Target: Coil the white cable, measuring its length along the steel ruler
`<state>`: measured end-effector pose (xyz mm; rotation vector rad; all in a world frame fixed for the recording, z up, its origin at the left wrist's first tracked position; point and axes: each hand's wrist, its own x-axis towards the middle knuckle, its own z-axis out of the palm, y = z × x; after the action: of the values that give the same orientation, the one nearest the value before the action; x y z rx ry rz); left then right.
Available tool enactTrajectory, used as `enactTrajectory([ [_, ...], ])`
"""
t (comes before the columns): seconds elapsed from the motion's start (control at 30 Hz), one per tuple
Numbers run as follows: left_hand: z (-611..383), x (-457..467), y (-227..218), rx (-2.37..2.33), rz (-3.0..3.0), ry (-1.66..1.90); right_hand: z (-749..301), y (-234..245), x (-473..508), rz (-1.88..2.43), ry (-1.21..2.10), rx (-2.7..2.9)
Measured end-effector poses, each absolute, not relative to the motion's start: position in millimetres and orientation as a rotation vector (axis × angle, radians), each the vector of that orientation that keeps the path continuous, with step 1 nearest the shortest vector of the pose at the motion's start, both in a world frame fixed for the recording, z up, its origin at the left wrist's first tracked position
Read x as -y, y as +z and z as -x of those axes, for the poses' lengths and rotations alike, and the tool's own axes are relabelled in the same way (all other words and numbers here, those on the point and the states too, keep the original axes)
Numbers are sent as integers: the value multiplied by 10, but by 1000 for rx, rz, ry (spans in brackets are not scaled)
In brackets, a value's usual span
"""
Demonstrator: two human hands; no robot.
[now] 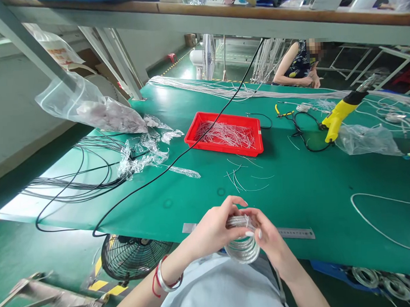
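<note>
- Coiled silver-white wire (242, 248) is held in the air between both hands, in front of the person's chest, just past the table's near edge.
- Left hand (211, 230): its fingers (232, 205) curl over the top of the coil, clamped on it.
- Right hand (268, 243): its fingers (259, 234) press on the coil's upper strands, close beside the left hand.
- Steel ruler (295, 233) lies along the near edge of the green table mat (311, 189), partly behind the hands.
- Red tray (232, 148) holds many short white wire pieces, with a few more loose in front of it.
- Black cable (178, 160) crosses the mat left of the tray.
- Yellow-handled tool (339, 118) sits far right.
- Co-worker (294, 63) sits across the table, hands together.
</note>
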<state>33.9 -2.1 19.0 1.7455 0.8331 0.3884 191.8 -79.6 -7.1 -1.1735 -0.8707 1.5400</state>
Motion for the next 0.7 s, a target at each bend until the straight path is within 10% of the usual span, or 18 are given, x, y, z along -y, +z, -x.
enactTrajectory([
  [0.3, -318, -61, -4, -723, -834, 450, -1878, -210, 641, 1262, 1566, 840],
  [0.7, 167, 27, -176, -839, -1047, 356, -1787, -273, 594, 1385, 1691, 667],
])
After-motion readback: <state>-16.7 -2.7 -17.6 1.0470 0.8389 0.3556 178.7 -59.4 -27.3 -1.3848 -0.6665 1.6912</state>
